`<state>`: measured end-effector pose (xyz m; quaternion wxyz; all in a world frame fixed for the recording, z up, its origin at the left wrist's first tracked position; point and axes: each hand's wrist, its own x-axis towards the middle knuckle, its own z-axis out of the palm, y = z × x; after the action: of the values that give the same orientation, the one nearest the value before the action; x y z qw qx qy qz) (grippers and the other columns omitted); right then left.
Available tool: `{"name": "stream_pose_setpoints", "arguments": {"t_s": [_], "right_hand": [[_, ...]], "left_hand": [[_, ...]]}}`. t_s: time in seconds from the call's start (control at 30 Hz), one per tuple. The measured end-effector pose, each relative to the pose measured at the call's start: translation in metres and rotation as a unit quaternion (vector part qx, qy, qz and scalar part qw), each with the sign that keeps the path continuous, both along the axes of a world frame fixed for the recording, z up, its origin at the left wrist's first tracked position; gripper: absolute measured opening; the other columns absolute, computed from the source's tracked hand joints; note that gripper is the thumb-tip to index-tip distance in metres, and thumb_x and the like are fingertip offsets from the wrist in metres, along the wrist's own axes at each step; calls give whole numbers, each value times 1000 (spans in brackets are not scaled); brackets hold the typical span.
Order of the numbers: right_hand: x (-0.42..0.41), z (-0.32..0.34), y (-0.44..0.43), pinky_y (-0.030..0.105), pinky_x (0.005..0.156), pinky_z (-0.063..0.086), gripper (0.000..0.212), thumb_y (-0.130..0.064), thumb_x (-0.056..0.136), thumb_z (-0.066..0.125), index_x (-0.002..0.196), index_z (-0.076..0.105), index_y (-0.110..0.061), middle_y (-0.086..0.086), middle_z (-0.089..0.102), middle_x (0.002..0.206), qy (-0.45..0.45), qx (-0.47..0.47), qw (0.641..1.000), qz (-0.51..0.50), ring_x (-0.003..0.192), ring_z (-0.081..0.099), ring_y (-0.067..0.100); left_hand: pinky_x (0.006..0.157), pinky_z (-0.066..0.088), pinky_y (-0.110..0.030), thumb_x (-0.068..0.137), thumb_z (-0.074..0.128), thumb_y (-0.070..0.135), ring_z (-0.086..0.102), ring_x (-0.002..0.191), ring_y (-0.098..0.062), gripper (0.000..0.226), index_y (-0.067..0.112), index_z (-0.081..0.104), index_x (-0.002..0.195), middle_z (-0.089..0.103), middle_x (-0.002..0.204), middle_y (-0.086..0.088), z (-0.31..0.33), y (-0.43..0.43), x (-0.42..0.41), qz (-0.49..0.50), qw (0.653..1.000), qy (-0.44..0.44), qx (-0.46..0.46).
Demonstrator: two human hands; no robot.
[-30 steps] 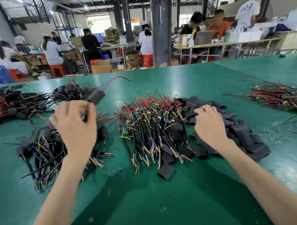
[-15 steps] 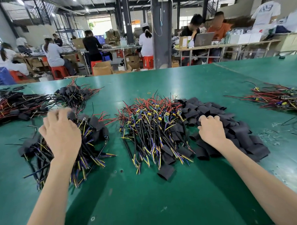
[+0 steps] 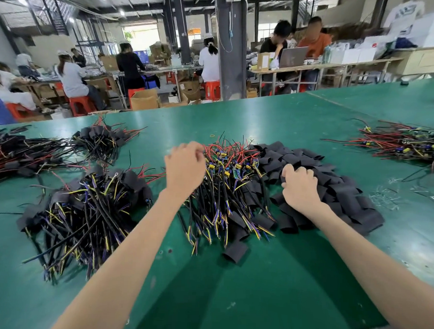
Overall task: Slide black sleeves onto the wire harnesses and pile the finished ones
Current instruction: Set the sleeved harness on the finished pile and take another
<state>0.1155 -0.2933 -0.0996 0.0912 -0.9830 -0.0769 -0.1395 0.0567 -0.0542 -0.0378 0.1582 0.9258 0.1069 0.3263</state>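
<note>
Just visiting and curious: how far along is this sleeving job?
Roughly midway, I'd guess. Done: a pile of sleeved harnesses lies front left. In hand: the left hand reaches into the bare harness pile, the right hand curls into the loose black sleeves. Left: that central pile is large, and another bare heap waits far right.

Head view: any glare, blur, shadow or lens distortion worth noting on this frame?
Head view: pale glare streaks on the far green table; doorway blown out; wide-angle lens tilts the pillar; soft shadow across the near table; left hand, right hand and harness pile reasonably sharp; background workers soft.
</note>
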Motion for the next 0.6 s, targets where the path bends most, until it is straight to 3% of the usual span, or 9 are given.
{"name": "stream_pose_setpoints", "arguments": {"t_s": [0.17,0.23,0.3,0.43,0.6], "right_hand": [[-1,-1,2,43,85,35,37,-7,87,51,123,41,-8,20,46,114,-32,-1,999,6,106,42,37],[-1,-1,3,43,83,34,40,-2,85,49,124,42,-10,19,45,111,-46,15,999,14,102,41,36],[-2,-1,4,41,81,32,44,1,84,48,126,43,-13,18,44,108,-59,30,997,26,99,39,34],[-3,-1,5,38,76,29,49,1,83,52,128,44,-14,17,43,106,-84,44,994,47,95,38,32],[-4,-1,8,38,77,31,50,0,84,51,131,44,-15,18,43,108,-99,67,992,49,95,38,32]], "left_hand": [[102,28,-44,96,40,45,43,120,-30,43,15,59,120,55,123,-11,-10,-29,57,9,984,145,103],[104,27,-46,92,44,53,40,122,-31,48,17,63,117,54,123,-11,-11,-33,68,31,977,170,123],[100,28,-43,91,51,47,44,118,-29,37,18,66,109,61,113,-9,-8,-35,74,44,980,158,112],[96,29,-39,86,59,23,57,104,-26,14,21,68,97,69,98,-2,2,-42,74,10,994,108,10],[91,48,-41,90,55,12,60,100,-24,25,10,55,115,63,112,-9,29,-46,61,-49,979,-21,-197]]}}
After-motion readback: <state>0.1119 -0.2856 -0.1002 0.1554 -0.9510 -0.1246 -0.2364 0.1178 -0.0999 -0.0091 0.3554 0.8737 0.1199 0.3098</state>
